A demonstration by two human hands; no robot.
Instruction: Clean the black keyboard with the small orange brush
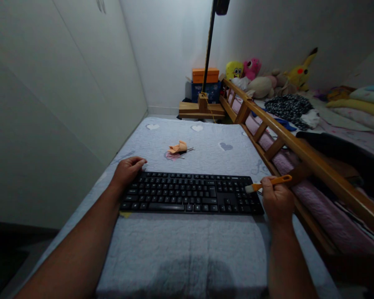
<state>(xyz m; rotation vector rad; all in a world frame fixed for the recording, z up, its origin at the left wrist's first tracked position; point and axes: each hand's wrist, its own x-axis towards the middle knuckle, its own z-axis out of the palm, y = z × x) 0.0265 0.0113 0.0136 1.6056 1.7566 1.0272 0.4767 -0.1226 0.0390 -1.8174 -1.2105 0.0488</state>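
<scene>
A black keyboard [177, 207] lies across the quilted cover, its keys facing up. My left hand [128, 171] is closed at the keyboard's upper left corner, its thumb pressed against the curled fingers. Between the fingers of my right hand [277, 199] is a small brush [280, 180] with an orange handle. The pale bristles touch or hover just over the number keys at the right end; I cannot tell which. Beyond the keyboard rests a crumpled orange cloth [178, 147], with thin sticks [190, 149] beside it.
A wooden bed rail [286, 139] runs along the right, with plush toys [258, 86] and bedding behind it. White cabinet doors [65, 104] stand at the left. At the far end, a dark pole [208, 45] rises from a wooden base [190, 109] near stacked boxes [205, 75].
</scene>
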